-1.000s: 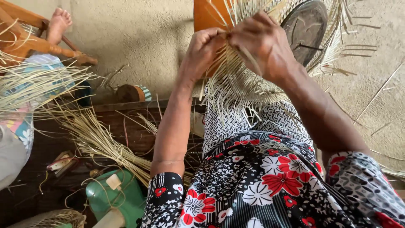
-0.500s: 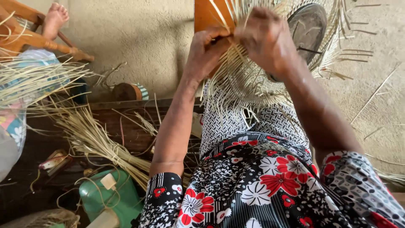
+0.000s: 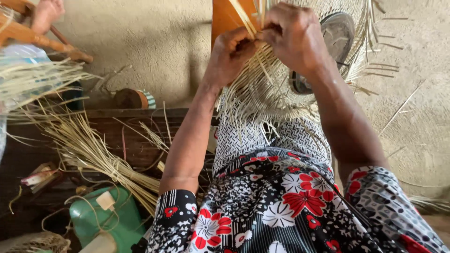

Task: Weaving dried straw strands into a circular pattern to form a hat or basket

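Observation:
A pale straw weaving (image 3: 262, 93) with many loose strand ends lies over my lap, draped on a round dark form (image 3: 335, 42). My left hand (image 3: 229, 54) pinches straw strands near the top of the weave. Right beside it, my right hand (image 3: 293, 37) grips other strands, fingers curled shut. Both hands meet at the same spot. Behind them stands an orange wooden board (image 3: 224, 18).
A bundle of loose straw (image 3: 89, 150) lies at the left over a dark wooden plank (image 3: 136, 113). A green plastic container (image 3: 105, 220) sits at the bottom left. Another person's foot (image 3: 47, 14) rests on a wooden frame at top left. A small round tin (image 3: 133, 98) stands by the concrete floor.
Both hands have stayed on the weave and shifted slightly, working the strands between the fingers. The view has moved a little.

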